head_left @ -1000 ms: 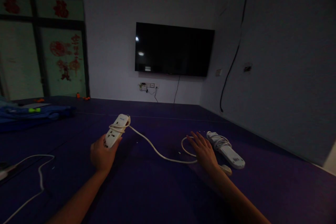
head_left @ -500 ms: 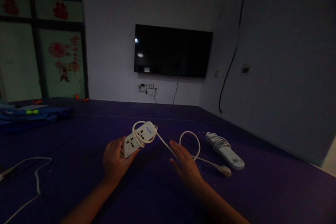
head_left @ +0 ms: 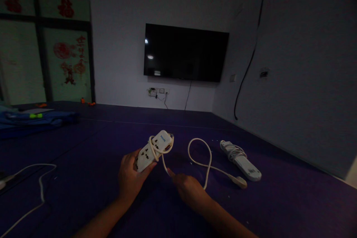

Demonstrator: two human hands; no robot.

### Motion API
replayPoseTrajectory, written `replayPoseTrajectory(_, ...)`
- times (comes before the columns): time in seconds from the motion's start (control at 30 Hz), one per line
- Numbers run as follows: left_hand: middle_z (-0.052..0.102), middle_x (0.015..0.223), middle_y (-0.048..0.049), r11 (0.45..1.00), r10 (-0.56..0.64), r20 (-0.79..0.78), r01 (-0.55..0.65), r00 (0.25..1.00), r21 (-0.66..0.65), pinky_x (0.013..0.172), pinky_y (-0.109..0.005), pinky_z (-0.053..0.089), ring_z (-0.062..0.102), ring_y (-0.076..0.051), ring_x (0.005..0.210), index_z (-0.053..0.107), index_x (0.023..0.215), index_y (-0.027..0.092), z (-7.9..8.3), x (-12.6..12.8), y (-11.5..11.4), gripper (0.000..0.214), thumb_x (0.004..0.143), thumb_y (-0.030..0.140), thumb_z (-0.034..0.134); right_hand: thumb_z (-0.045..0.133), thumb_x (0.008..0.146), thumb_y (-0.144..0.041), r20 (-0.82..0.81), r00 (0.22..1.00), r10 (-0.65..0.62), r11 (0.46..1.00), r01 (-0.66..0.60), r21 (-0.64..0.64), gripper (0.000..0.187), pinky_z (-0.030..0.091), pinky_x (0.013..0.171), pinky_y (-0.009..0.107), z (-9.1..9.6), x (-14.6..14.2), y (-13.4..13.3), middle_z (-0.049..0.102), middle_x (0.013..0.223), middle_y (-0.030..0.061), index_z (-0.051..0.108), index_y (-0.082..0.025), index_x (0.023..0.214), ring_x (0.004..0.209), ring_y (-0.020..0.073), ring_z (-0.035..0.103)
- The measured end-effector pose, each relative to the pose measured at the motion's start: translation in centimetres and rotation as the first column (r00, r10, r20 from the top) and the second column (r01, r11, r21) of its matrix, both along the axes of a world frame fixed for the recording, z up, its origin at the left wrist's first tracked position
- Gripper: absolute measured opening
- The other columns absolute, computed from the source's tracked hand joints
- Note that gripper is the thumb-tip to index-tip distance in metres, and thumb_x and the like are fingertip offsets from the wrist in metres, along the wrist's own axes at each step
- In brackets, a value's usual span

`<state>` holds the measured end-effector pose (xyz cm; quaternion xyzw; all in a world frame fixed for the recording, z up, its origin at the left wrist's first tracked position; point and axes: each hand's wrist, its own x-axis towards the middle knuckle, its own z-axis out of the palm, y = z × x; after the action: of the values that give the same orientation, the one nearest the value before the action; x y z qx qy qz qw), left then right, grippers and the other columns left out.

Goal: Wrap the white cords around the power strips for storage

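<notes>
Left forearm enters at the lower edge, left of centre, and slants up to the right; the left hand point(head_left: 129, 180) grips the lower end of a white power strip point(head_left: 143, 160), thumb on the near edge, fingers behind. The strip sits just below the centre of the frame, tilted, outlet face toward the camera, upper end pointing up and right, its cord point(head_left: 211, 156) looped around that end. Right forearm comes from the lower right; the right hand point(head_left: 191, 191), back upward, has its fingers closed on the cord just right of the strip. Beyond this hand the cord curves up in a loop, then runs right to a plug point(head_left: 240, 182) lying near a second power strip point(head_left: 248, 167). Surface: dark purple point(head_left: 92, 148), a thin seam across it; white cable point(head_left: 41, 186) at lower left, blue cloth point(head_left: 52, 119) at middle left. Room: dim; dark television point(head_left: 185, 52) on the far wall, upper centre; glazed door point(head_left: 67, 67) with red decorations, upper left; black cable point(head_left: 251, 59) down the right wall.
</notes>
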<state>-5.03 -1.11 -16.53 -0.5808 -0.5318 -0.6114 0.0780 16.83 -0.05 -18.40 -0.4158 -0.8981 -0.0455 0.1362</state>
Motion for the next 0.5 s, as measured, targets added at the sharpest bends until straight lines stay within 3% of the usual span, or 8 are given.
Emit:
replayPoseTrajectory(0.13, 0.061, 0.092, -0.0092, 0.993, -0.01, 0.16, 0.029, 0.987, -0.113, 0.069, -0.041, 0.05, 0.059, -0.027, 0.086, 0.06, 0.103, 0.018, 0.1, -0.1, 0.2, 0.06, 0.061, 0.06, 0.066, 0.037, 0.085, -0.015, 0.068, 0.994, 0.086, 0.996, -0.086, -0.01, 0.052, 0.043, 0.059, 0.021, -0.3, -0.8, -0.3, 0.07, 0.088, 0.008, 0.037, -0.019, 0.137, 0.071, 0.0162, 0.066)
replayPoseTrajectory(0.33, 0.066, 0.091, -0.0099, 0.963, 0.003, 0.288, 0.075, 0.958, -0.26, 0.072, -0.04, 0.048, 0.061, -0.028, 0.085, 0.062, 0.098, 0.016, -0.3, -0.5, 1.0, 0.059, 0.064, 0.063, 0.06, 0.036, 0.089, -0.017, 0.139, 0.987, 0.076, 0.994, -0.085, 0.065, 0.041, 0.04, 0.053, 0.02, 0.9, -1.7, -1.2, 0.071, 0.081, 0.0064, 0.048, -0.019, 0.129, 0.064, 0.0146, 0.065)
replayPoseTrajectory(0.4, 0.066, 0.089, -0.0097, 0.959, 0.01, 0.247, 0.061, 0.969, -0.277, 0.071, -0.039, 0.048, 0.061, -0.027, 0.082, 0.063, 0.096, 0.016, -0.5, -0.6, 1.1, 0.056, 0.065, 0.063, 0.058, 0.038, 0.088, -0.015, 0.175, 0.981, 0.088, 0.988, -0.108, 0.112, 0.04, 0.039, 0.05, 0.021, 1.1, -1.7, -1.5, 0.07, 0.081, 0.0065, 0.048, -0.017, 0.127, 0.061, 0.0148, 0.064)
replayPoseTrajectory(0.5, 0.066, 0.087, -0.01, 0.969, 0.057, 0.048, -0.044, 0.997, -0.243, 0.069, -0.039, 0.048, 0.06, -0.028, 0.082, 0.063, 0.098, 0.017, -0.5, -0.7, 1.1, 0.055, 0.065, 0.061, 0.059, 0.043, 0.085, -0.014, 0.187, 0.974, 0.128, 0.966, -0.165, 0.2, 0.036, 0.037, 0.046, 0.023, 0.9, -1.4, -1.9, 0.069, 0.079, 0.0054, 0.052, -0.015, 0.12, 0.058, 0.0147, 0.063)
